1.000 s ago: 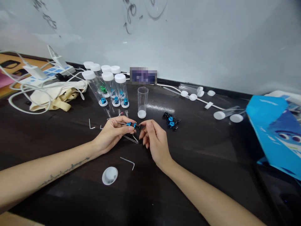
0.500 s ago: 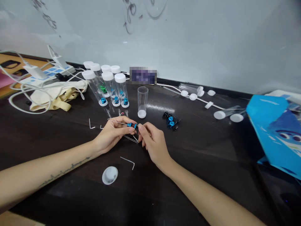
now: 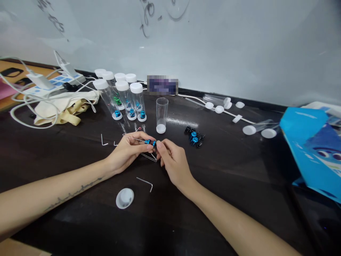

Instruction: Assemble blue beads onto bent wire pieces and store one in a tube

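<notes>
Between the fingers of my left hand point(image 3: 128, 147) is a small blue metal part point(image 3: 147, 142) with a thin silver wire point(image 3: 147, 156) looping around and below it. My right hand point(image 3: 173, 158) pinches the right end of this piece, where a second blue section shows; its fingertips hide what exactly they hold. Just behind my hands stands a clear uncapped tube point(image 3: 161, 113) with a white base. An L-shaped hex key point(image 3: 145, 181) lies in front of my hands, beside a small white dish point(image 3: 125, 198) with dark specks in it.
Several white-capped tubes point(image 3: 136, 101) holding blue or green parts stand at back left. Loose blue and black parts point(image 3: 195, 137) lie to the right. Another hex key point(image 3: 103, 140) is at left. White caps point(image 3: 219, 109), lying tubes and a blue bag point(image 3: 306, 142) are farther right.
My hands stay almost in place around the blue part, with only a slight shift of the fingers. The view moves very slightly; nothing on the table visibly changes place.
</notes>
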`<control>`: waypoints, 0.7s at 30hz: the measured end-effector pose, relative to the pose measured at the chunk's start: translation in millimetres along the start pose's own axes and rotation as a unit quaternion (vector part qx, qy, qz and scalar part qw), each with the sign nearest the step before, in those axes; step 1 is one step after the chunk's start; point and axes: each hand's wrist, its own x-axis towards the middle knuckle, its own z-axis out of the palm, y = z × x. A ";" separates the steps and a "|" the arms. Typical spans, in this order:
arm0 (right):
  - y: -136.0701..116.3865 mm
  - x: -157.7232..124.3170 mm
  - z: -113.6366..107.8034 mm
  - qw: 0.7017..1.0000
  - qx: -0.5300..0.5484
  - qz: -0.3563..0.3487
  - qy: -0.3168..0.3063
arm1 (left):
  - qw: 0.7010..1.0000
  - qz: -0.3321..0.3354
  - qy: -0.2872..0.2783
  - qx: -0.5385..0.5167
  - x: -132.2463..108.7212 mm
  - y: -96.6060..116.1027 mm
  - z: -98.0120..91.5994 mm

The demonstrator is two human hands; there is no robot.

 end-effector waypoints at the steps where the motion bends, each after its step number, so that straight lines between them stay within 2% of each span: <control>1: 0.1 0.1 0.1 1.000 -0.003 0.001 0.001 | 1.000 -0.001 0.002 0.001 0.0 0.0 -0.1; 10: -1.3 1.7 -0.1 1.000 0.002 -0.001 0.011 | 1.000 0.001 0.010 0.001 -2.1 0.3 -0.8; 21: 2.0 0.8 -1.2 1.000 0.002 -0.002 0.004 | 1.000 0.003 -0.026 0.012 -2.3 -0.4 0.0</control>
